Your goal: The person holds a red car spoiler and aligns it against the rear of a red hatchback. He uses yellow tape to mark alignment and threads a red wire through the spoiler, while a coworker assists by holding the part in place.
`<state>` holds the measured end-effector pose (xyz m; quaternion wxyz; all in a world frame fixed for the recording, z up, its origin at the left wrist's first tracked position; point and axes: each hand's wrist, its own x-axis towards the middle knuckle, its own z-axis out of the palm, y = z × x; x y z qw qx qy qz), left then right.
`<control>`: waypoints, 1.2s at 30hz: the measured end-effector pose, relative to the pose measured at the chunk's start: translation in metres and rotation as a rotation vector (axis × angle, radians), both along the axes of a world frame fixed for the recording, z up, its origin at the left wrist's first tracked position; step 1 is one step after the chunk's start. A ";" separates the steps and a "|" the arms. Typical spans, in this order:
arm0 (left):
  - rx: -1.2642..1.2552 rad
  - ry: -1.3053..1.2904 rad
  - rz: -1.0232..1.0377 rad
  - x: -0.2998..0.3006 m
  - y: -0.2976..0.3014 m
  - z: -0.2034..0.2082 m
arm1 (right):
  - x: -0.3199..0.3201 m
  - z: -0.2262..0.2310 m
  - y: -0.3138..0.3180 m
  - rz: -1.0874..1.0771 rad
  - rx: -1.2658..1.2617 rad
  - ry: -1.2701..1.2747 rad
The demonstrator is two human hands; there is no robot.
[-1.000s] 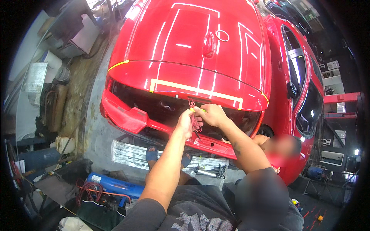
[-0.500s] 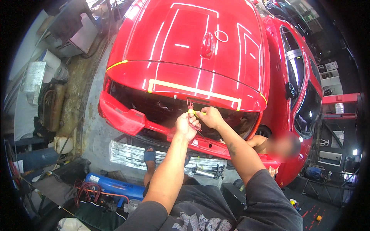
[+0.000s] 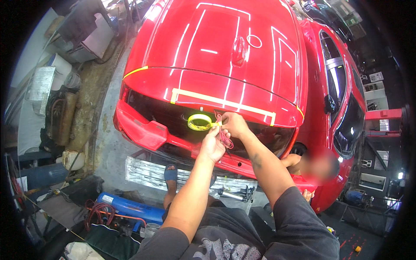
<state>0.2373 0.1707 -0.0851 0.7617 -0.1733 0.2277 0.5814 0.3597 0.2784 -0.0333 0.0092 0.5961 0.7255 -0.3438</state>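
Note:
My left hand [image 3: 213, 146] is closed, its fingertips on a roll of yellow tape [image 3: 190, 123] at the strip running off it. That strip meets a bundle of thin red wires [image 3: 228, 142], whose loops hang between my hands. My right hand [image 3: 234, 125] pinches the wires beside the tape; its fingertips are partly hidden. Both hands are in front of the dark rear opening of a red car [image 3: 203, 80], just below its roof edge. Yellow tape strips [image 3: 225, 102] mark the roof's rear edge.
At the right, a person [image 3: 294, 164] with a blurred head reaches to the red bumper [image 3: 143, 134]. Another red car [image 3: 336, 95] stands close on that side. A blue cylinder [image 3: 130, 209] and coiled hoses lie at lower left. A silvery panel [image 3: 147, 171] lies on the floor.
The tape roll now shows as a full ring left of the wires; before, yellow showed at my right hand. My left hand has shifted from gripping the wires to the tape.

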 end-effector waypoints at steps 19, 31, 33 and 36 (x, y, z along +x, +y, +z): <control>-0.073 0.700 0.027 0.010 0.005 -0.002 | -0.013 0.092 -0.034 0.333 0.225 0.285; -0.068 0.452 -0.177 0.001 0.005 0.020 | 0.044 0.017 -0.028 -0.006 -0.203 0.160; -0.016 0.585 -0.144 0.006 0.009 0.013 | 0.025 0.010 -0.027 -0.080 -0.095 0.064; -0.082 0.571 -0.029 0.014 0.018 0.019 | -0.001 0.018 -0.040 -0.093 0.123 -0.091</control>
